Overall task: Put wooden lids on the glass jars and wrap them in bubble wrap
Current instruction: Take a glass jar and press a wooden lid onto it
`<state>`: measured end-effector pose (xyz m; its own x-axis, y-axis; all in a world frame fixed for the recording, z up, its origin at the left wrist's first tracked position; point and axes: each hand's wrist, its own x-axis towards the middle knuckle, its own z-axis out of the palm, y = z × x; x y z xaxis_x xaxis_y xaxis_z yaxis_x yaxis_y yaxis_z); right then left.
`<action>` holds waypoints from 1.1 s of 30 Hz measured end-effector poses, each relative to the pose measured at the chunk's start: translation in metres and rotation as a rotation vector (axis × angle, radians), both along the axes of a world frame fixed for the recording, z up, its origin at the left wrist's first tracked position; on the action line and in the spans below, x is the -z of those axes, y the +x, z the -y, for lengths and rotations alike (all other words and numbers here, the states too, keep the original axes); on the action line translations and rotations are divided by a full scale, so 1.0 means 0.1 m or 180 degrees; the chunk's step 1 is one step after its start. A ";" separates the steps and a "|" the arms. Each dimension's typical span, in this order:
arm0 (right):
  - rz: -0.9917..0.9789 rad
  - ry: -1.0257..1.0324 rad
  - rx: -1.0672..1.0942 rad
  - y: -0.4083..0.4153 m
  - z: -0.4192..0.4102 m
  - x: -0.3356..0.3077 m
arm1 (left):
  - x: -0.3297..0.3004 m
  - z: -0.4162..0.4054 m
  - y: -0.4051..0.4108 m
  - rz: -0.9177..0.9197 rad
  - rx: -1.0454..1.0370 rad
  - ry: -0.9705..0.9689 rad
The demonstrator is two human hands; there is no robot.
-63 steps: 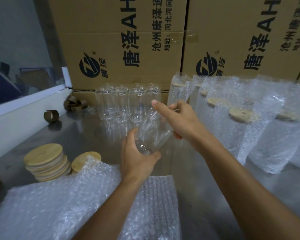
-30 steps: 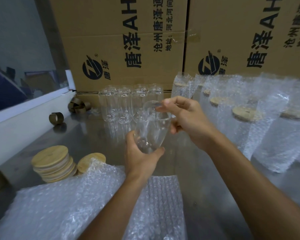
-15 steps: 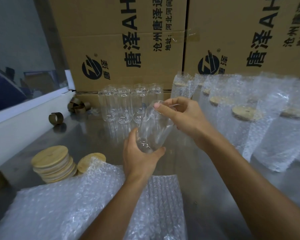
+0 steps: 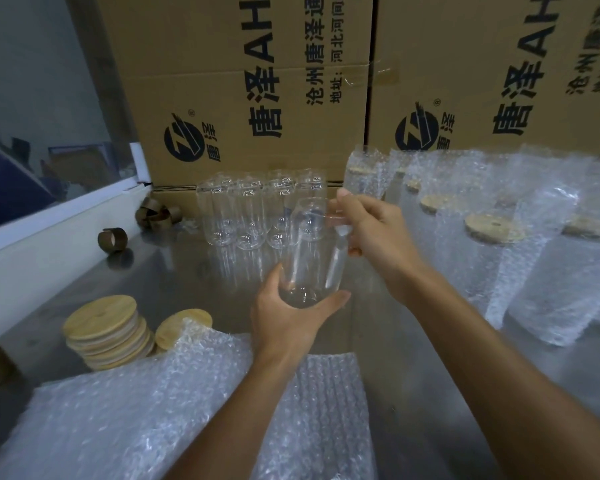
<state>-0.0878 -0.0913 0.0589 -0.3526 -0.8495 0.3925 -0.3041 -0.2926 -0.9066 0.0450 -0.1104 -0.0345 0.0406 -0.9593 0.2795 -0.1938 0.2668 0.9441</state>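
Our left hand (image 4: 288, 315) cups the glass jar (image 4: 314, 251) base, right hand (image 4: 374, 233) pinches above; slick glass could slip.

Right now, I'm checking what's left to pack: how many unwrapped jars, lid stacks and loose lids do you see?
Glass jar held by left hand and right hand: 1
Bare jars at the back: 4 visible
Lid stack: 1
Single lid beside it: 1
Total: 7
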 end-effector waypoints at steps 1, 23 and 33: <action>-0.0056 -0.0023 -0.0020 0.01 0.00 0.00 | -0.01 -0.01 0.00 -0.0003 -0.0012 0.0003; -0.1823 0.0600 -0.1118 0.16 -0.10 0.03 | -0.15 -0.09 0.01 -0.1302 0.1241 0.0845; -0.1949 0.0480 -0.1060 0.07 -0.16 -0.05 | -0.19 -0.06 0.06 -0.1450 0.1066 0.0972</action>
<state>-0.0806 -0.0756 0.0638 0.1813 -0.9343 0.3069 -0.6880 -0.3434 -0.6393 0.0507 -0.1043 -0.0152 -0.2250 -0.9742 0.0170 0.2917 -0.0507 0.9552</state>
